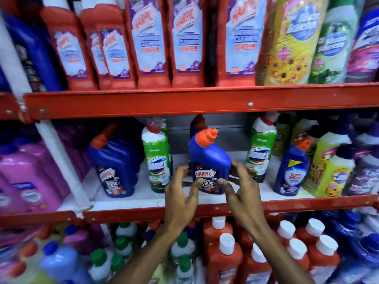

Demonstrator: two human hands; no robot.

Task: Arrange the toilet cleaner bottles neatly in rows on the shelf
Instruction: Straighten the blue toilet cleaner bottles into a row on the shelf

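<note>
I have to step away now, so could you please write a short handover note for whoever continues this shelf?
Left hand and right hand: both on the lower sides of the blue Harpic bottle, which stands upright mid-shelf, label forward, on the white middle shelf.
Nearby: another blue Harpic group at left, a green-labelled bottle beside it, another green one to the right, then a blue Sani bottle.
Done: the held bottle faces front.
Left: gaps on both sides of it; like bottles probably still need grouping into rows.
</note>
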